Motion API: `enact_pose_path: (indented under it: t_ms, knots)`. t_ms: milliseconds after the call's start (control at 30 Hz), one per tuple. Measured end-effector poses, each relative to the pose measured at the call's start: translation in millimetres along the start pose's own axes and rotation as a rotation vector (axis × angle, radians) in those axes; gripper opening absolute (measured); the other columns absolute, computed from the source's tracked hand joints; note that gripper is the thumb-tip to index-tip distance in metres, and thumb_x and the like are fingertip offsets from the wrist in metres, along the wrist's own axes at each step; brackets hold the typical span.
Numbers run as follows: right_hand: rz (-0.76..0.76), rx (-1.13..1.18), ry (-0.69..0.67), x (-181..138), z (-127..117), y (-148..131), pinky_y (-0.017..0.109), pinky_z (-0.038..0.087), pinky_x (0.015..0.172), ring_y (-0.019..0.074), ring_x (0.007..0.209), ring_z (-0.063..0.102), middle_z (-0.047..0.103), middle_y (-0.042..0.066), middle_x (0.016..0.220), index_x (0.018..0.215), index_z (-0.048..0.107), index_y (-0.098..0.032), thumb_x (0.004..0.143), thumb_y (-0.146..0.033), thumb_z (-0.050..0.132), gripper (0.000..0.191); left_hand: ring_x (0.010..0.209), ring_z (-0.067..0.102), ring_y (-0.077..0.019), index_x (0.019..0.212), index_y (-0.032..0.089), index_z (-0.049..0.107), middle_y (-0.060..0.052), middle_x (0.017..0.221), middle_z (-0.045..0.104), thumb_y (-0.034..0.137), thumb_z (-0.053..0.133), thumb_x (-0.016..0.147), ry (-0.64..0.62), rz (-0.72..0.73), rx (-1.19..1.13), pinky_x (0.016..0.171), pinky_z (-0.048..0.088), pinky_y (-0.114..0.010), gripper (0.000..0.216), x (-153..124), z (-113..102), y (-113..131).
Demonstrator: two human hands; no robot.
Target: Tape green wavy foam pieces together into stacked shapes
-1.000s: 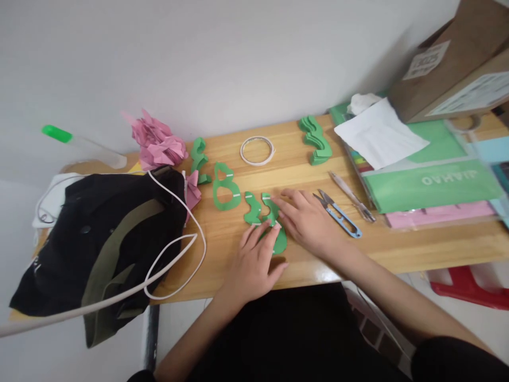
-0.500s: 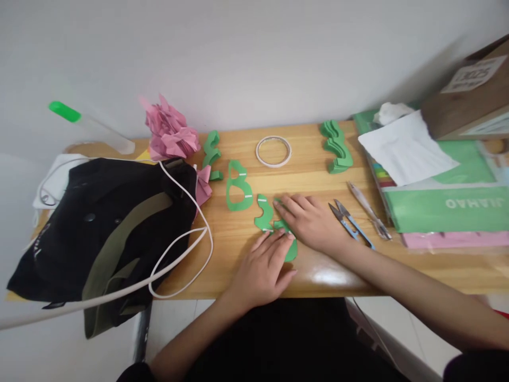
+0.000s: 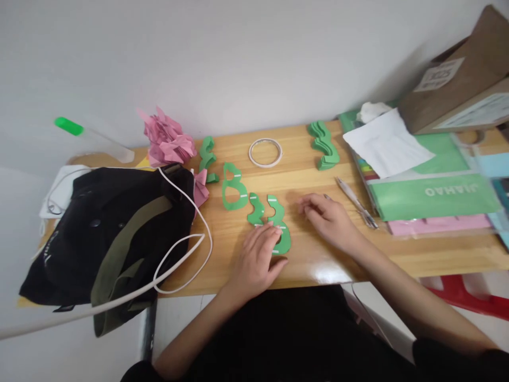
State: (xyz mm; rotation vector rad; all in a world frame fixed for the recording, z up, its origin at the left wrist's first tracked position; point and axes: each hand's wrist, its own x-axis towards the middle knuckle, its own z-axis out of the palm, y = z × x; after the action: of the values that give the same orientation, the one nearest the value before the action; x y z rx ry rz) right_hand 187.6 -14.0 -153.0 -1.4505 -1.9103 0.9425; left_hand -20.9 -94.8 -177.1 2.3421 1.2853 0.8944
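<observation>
My left hand (image 3: 256,260) lies with fingers stretched over the lower part of green paper cutouts. Under and beside its fingertips is a curvy green cutout (image 3: 283,243) with small white strips. A shorter wavy green piece (image 3: 255,209) with a white strip lies left of it, partly covered by the hand. Further left lies a flat B-shaped green cutout (image 3: 234,196), also with white strips. My right hand (image 3: 330,220) is to the right, its fingers curled towards the thumb; anything between them is hidden. A small dark tip shows above its knuckles where the blue-handled thread snips lay; the rest is covered.
A tape ring (image 3: 251,154) and a stack of wavy green cutouts (image 3: 325,146) lie at the back. Pink crumpled paper (image 3: 169,140), a black bag (image 3: 131,228) and a white cable (image 3: 186,199) occupy the left. A pen (image 3: 358,204), green packet (image 3: 429,196) and cardboard box (image 3: 449,101) are right.
My right hand has moved right, off the green cutouts, over the spot where the thread snips lay. My left hand has stayed on the cutouts. The view has shifted slightly right.
</observation>
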Motion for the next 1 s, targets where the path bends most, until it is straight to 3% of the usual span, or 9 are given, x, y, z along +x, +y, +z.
enact_pose_path:
  t_ms: [133, 267, 533, 700, 900, 1000]
  knots:
    - [0.162, 0.056, -0.032, -32, 3, -6, 0.03, 0.046, 0.056, 0.0165, 0.051, 0.058, 0.065, 0.001, 0.063, 0.093, 0.066, -0.017, 0.082, -0.024, 0.046, 0.023, 0.112, 0.062, -0.0293, 0.136, 0.019, 0.04, -0.013, 0.114, 0.067, 0.024, 0.072, 0.081, 0.088, -0.064, 0.063, 0.099, 0.049, -0.053, 0.063, -4, -1, 0]
    - [0.256, 0.203, 0.003, -57, 17, -8, 0.028, 0.044, 0.049, 0.0144, 0.046, 0.053, 0.06, -0.001, 0.059, 0.095, 0.065, -0.016, 0.087, -0.035, 0.047, 0.027, 0.109, 0.062, -0.0281, 0.142, 0.022, 0.033, -0.008, 0.105, 0.071, 0.024, 0.071, 0.082, 0.123, -0.068, 0.068, 0.099, 0.047, -0.053, 0.071, -7, -1, 0]
    - [0.357, 0.44, 0.057, -78, 35, -17, 0.024, 0.038, 0.04, 0.0108, 0.041, 0.048, 0.056, -0.003, 0.056, 0.091, 0.063, -0.017, 0.084, -0.039, 0.05, 0.026, 0.11, 0.063, -0.0277, 0.143, 0.021, 0.031, -0.006, 0.098, 0.074, 0.019, 0.067, 0.085, 0.122, -0.077, 0.058, 0.102, 0.043, -0.055, 0.069, -8, 1, -4]
    - [0.438, 0.496, -0.005, -83, 42, -25, 0.022, 0.037, 0.036, 0.0097, 0.036, 0.048, 0.056, -0.004, 0.055, 0.093, 0.063, -0.016, 0.083, -0.033, 0.049, 0.024, 0.111, 0.064, -0.0271, 0.141, 0.02, 0.033, -0.005, 0.092, 0.074, 0.019, 0.065, 0.085, 0.163, -0.091, 0.053, 0.102, 0.043, -0.052, 0.065, -7, -1, -4]
    - [0.44, 0.485, -0.03, -81, 48, -21, 0.02, 0.038, 0.036, 0.0087, 0.034, 0.048, 0.056, -0.006, 0.053, 0.104, 0.063, -0.016, 0.079, -0.022, 0.049, 0.029, 0.121, 0.057, -0.0301, 0.141, 0.019, 0.033, -0.012, 0.117, 0.068, 0.022, 0.074, 0.077, 0.102, -0.033, 0.163, 0.107, 0.039, -0.054, 0.076, -1, -2, 0]
    - [0.434, 0.501, -0.039, -80, 49, -19, 0.02, 0.037, 0.034, 0.0084, 0.032, 0.046, 0.054, -0.008, 0.049, 0.104, 0.063, -0.016, 0.077, -0.02, 0.049, 0.03, 0.117, 0.059, -0.0302, 0.141, 0.018, 0.032, -0.01, 0.109, 0.069, 0.02, 0.073, 0.078, 0.101, -0.024, 0.211, 0.105, 0.04, -0.054, 0.075, 3, 2, 2]
